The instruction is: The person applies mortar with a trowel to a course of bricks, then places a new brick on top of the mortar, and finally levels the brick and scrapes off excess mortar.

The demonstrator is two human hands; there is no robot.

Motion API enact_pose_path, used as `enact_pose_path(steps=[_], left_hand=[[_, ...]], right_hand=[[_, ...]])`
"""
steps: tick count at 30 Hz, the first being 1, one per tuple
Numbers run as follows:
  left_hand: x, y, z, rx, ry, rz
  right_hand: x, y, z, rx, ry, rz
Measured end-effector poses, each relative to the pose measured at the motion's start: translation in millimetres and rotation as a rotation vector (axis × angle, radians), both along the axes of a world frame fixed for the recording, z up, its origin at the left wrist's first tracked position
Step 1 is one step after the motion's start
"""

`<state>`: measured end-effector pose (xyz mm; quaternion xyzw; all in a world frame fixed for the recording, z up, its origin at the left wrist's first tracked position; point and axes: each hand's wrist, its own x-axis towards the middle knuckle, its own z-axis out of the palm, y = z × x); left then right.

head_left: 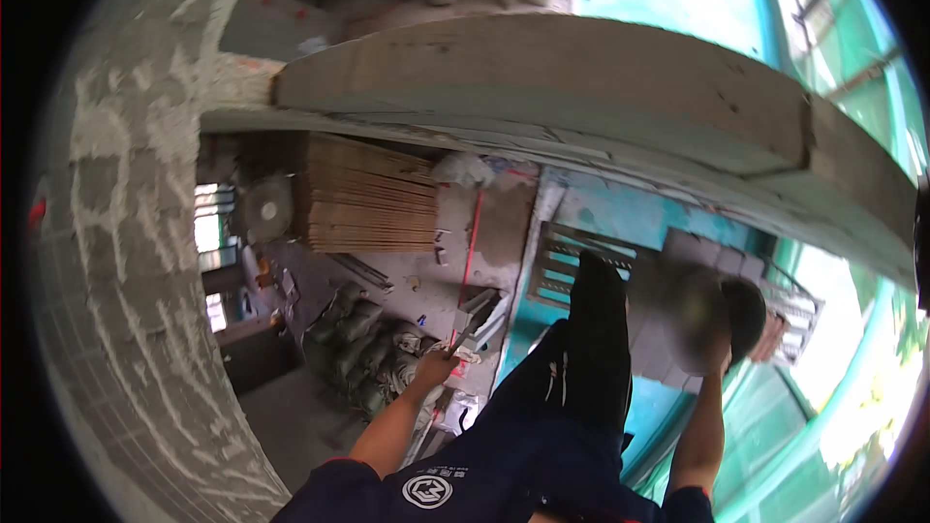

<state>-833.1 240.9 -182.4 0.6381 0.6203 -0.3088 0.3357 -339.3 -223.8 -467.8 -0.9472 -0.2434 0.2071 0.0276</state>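
My left hand (438, 368) is closed round the lower end of a thin, flat grey tool (469, 334). Its exact kind is not clear. Beyond it is a grey box-like piece (495, 314); I cannot tell whether the two touch. On the right, my right hand (719, 360) is at the near edge of a dark round object (745, 320). A smeared patch covers much of that object's left side, and the fingers are mostly hidden, so their grip cannot be seen.
A rough concrete beam (542, 73) crosses ahead, beside a mortar-streaked block wall (102, 223). Below lie stacked brown sheets (373, 199), filled sacks (349, 329), a wooden pallet (552, 266) and grey blocks (651, 329). Green netting (775, 416) hangs at right.
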Motion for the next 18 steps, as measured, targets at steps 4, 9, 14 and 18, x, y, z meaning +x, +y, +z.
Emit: enact_pose_path(steps=[4, 9, 14, 18], left_hand=[[-10.7, -2.5, 25.1, 0.032, 0.039, 0.047], [-2.5, 28.0, 0.1, 0.081, -0.034, -0.027], [0.1, 36.7, -10.4, 0.053, -0.178, -0.246], [9.9, 36.9, 13.1, -0.057, 0.082, -0.033]], right_hand=[[35.4, 44.0, 71.6, 0.089, 0.052, 0.091], [79.2, 48.3, 93.5, 0.029, 0.117, -0.09], [82.2, 6.6, 61.0, 0.144, -0.016, 0.12], [83.2, 117.2, 149.0, -0.079, 0.132, -0.311]])
